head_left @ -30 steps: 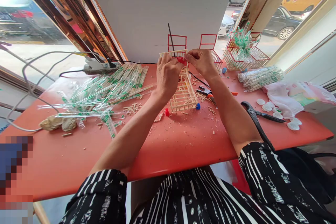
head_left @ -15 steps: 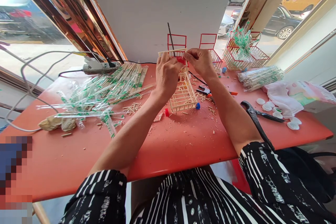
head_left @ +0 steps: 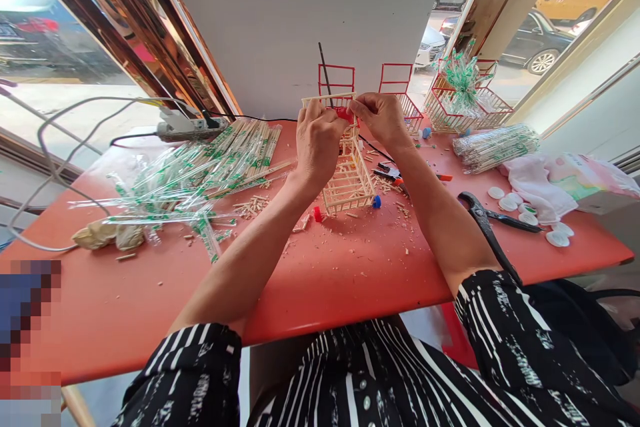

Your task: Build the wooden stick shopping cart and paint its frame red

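A small cart built of pale wooden sticks [head_left: 350,188] stands on the table, with a red bottle cap [head_left: 317,214] and a blue bottle cap [head_left: 377,201] at its near corners like wheels. At its far end, my left hand [head_left: 319,140] is closed on an upright stick frame topped by a pale crossbar [head_left: 320,97]. The fingers of my right hand [head_left: 384,119] pinch that frame's right corner. Both hands partly hide the joint. Something red shows between them, not clear enough to name. A thin dark rod [head_left: 325,73] rises behind my left hand.
Wrapped chopsticks [head_left: 200,170] lie left, below a power strip [head_left: 193,127]. Red-trimmed stick carts [head_left: 397,90] stand at the back. Orange-handled pliers [head_left: 393,172], large black-handled scissors [head_left: 493,217], white caps [head_left: 557,238] and a chopstick bundle [head_left: 497,149] lie right. Wood bits litter the red table [head_left: 320,300].
Almost nothing differs. Both hands keep the same grip on the stick frame, and the cart stays in place; the view shifts very slightly.
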### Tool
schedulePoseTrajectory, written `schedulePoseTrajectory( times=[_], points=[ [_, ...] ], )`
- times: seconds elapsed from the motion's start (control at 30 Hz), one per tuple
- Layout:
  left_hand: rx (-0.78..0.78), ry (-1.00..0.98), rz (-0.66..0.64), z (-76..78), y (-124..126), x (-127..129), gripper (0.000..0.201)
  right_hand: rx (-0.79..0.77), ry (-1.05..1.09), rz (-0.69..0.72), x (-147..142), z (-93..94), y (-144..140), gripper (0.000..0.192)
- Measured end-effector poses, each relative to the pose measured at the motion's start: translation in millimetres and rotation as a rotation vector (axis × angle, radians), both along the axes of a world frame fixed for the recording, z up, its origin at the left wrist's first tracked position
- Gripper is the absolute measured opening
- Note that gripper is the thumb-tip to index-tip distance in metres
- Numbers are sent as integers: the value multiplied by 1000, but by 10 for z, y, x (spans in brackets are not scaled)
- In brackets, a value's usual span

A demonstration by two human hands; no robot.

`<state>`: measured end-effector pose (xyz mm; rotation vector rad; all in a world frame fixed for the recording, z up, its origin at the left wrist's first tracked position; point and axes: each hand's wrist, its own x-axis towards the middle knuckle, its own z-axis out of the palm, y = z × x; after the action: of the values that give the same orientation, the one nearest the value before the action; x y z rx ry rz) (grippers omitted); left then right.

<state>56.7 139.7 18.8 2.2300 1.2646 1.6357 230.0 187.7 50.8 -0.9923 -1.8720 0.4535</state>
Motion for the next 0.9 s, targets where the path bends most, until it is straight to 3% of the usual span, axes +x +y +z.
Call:
schedulePoseTrajectory(
  times=[0.57, 0.77, 0.9],
  points=[
    [-34, 59, 45, 28, -54, 4, 24, -64, 44, 90, 41, 9, 39, 50],
    [-16, 80, 30, 23, -30, -11, 33, -71, 38, 94, 86, 23, 49, 37],
    [-9, 57, 15, 32, -45, -21, 25, -83, 29, 87, 95, 34, 53, 30]
  ],
)
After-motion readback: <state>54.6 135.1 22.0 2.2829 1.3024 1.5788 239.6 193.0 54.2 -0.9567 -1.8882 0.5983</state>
